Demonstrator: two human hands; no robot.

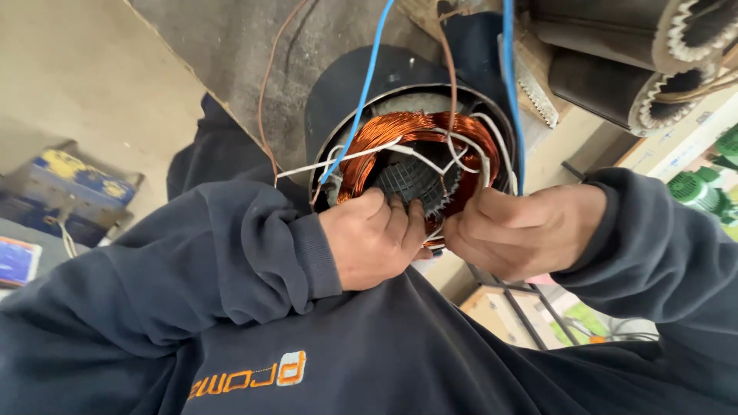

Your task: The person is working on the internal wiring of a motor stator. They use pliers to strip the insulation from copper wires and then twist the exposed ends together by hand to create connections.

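- Fingers (396,211) of the left hand (373,238) are curled together and pressed against the near edge of the copper coil (400,131), their tips tucked into the rim of the motor housing (346,92).
- Fingers of the right hand (526,230) are bunched together at the lower right of the coil; they seem to pinch something thin there, but what it is I cannot tell.
- The two hands sit just beside each other, knuckles nearly touching, at the near side of the round opening.
- The copper coil forms a bright ring inside the dark housing, in the middle of the view, with a grey slotted core (411,180) at its centre.
- White sleeved wires (361,156) cross the face of the coil and trail out to the left over the rim.
- A blue wire (365,84) runs from the left part of the coil up to the far edge of the view; a second blue wire (510,77) hangs along the right side of the housing.
- A thin brown wire (265,100) loops down on the left, beyond the housing.
- Dark blue sleeves (231,246) cover both arms, and the same dark top fills the near part of the view.
- Far right, two other wound motor cores (676,77) with white lacing lie stacked.
- Far left, a blue and yellow box (73,180) sits on the floor.
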